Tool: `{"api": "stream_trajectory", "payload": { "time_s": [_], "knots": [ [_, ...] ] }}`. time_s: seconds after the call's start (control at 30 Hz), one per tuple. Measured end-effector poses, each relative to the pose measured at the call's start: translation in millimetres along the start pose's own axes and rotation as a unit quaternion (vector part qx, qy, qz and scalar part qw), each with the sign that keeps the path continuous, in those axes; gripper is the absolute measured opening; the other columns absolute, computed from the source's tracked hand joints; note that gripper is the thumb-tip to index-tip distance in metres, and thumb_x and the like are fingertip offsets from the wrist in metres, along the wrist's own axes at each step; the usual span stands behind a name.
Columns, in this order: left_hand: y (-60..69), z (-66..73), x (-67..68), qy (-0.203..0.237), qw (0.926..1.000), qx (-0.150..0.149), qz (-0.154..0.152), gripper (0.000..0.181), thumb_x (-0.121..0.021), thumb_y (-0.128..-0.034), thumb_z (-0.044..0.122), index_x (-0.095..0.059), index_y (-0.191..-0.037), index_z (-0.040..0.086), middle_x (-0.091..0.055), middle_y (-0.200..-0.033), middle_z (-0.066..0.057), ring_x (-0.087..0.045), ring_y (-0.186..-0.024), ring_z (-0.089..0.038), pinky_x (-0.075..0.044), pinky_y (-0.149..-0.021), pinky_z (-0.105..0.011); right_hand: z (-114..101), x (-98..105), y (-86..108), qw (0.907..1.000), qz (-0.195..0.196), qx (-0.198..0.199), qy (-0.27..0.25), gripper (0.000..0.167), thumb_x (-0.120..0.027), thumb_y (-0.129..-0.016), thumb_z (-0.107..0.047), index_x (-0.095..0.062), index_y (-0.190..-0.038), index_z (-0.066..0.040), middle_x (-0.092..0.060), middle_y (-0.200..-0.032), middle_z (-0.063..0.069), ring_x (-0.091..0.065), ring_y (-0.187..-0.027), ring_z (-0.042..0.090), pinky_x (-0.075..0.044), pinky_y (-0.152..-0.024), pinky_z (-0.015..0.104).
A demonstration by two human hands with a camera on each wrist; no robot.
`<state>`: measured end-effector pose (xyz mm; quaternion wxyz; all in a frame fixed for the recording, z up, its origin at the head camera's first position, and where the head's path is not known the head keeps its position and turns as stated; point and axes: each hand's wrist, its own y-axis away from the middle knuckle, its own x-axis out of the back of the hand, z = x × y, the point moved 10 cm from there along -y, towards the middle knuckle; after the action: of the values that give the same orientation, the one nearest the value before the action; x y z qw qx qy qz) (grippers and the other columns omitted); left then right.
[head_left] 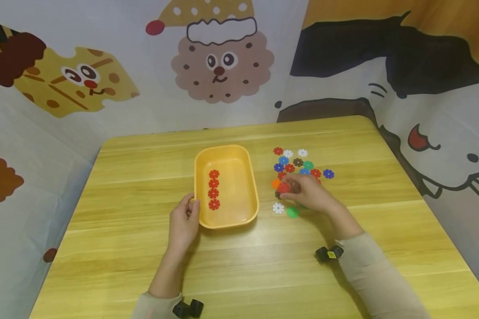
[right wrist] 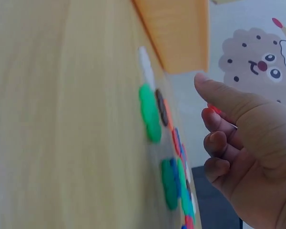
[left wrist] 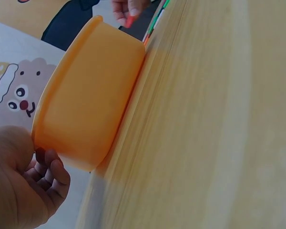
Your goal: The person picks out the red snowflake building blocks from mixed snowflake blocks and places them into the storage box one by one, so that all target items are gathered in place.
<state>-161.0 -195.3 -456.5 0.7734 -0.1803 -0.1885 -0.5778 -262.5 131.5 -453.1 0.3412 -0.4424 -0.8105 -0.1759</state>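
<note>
A yellow-orange tray (head_left: 245, 212) stands on the table with a column of several red snowflake discs (head_left: 213, 193) on its left side. The left hand (head_left: 184, 223) grips the tray's left rim; in the left wrist view that hand (left wrist: 31, 179) has its fingers curled at the tray's end (left wrist: 93, 90). Over the loose discs, the right hand (head_left: 309, 192) pinches a red disc (head_left: 284, 188). In the right wrist view the right hand (right wrist: 257, 148) mostly hides its red disc (right wrist: 214, 109) behind the thumb.
Right of the tray lie loose discs: a white one (head_left: 278, 208), a green one (head_left: 292, 212), a dark blue one (head_left: 328, 173) and several others. A cloth with cartoon figures (head_left: 223, 66) hangs behind the table (head_left: 239, 274).
</note>
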Motion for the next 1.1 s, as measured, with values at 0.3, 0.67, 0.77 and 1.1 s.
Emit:
{"api": "stream_trajectory", "payload": {
  "time_s": [0.3, 0.67, 0.77, 1.1],
  "knots": [
    [-0.5, -0.9, -0.4, 0.000, 1.0000, 0.006, -0.002, 0.039, -0.054, -0.1062, 0.021, -0.057, -0.137, -0.004, -0.057, -0.076, -0.008, -0.050, -0.064, -0.019, -0.042, -0.052, -0.023, -24, -3, -12.2, 0.9993, 0.003, 0.015, -0.034, 0.035, -0.082, -0.086, -0.018, -0.068, -0.118, -0.009, -0.060, -0.075, 0.000, -0.054, -0.065, 0.019, -0.048, -0.056, 0.028],
    [-0.5, -2.1, -1.3, 0.006, 0.9999, 0.011, -0.003, 0.039, -0.055, -0.1061, 0.020, -0.057, -0.137, -0.003, -0.057, -0.076, -0.009, -0.050, -0.064, -0.019, -0.042, -0.051, -0.023, -52, -14, -26.4, 0.9975, 0.006, 0.049, -0.050, 0.036, -0.082, -0.087, -0.027, -0.071, -0.117, -0.010, -0.058, -0.074, 0.000, -0.051, -0.063, 0.018, -0.045, -0.055, 0.028],
    [-0.3, -2.0, -1.3, 0.004, 0.9999, 0.010, -0.003, 0.039, -0.054, -0.1063, 0.021, -0.057, -0.137, -0.003, -0.057, -0.076, -0.008, -0.050, -0.064, -0.019, -0.042, -0.051, -0.023, -58, -19, -29.8, 0.9969, -0.003, 0.048, -0.063, 0.041, -0.082, -0.087, -0.030, -0.070, -0.120, -0.009, -0.057, -0.074, 0.000, -0.050, -0.063, 0.018, -0.045, -0.055, 0.027],
    [-0.3, -1.7, -0.6, 0.007, 1.0000, 0.004, -0.001, 0.038, -0.055, -0.1060, 0.020, -0.058, -0.136, -0.003, -0.057, -0.076, -0.008, -0.050, -0.063, -0.019, -0.042, -0.051, -0.022, -93, -40, -37.7, 0.9934, -0.013, 0.096, -0.062, 0.035, -0.082, -0.085, -0.018, -0.069, -0.116, -0.005, -0.058, -0.077, -0.002, -0.053, -0.065, 0.014, -0.048, -0.060, 0.026]
  ]
}}
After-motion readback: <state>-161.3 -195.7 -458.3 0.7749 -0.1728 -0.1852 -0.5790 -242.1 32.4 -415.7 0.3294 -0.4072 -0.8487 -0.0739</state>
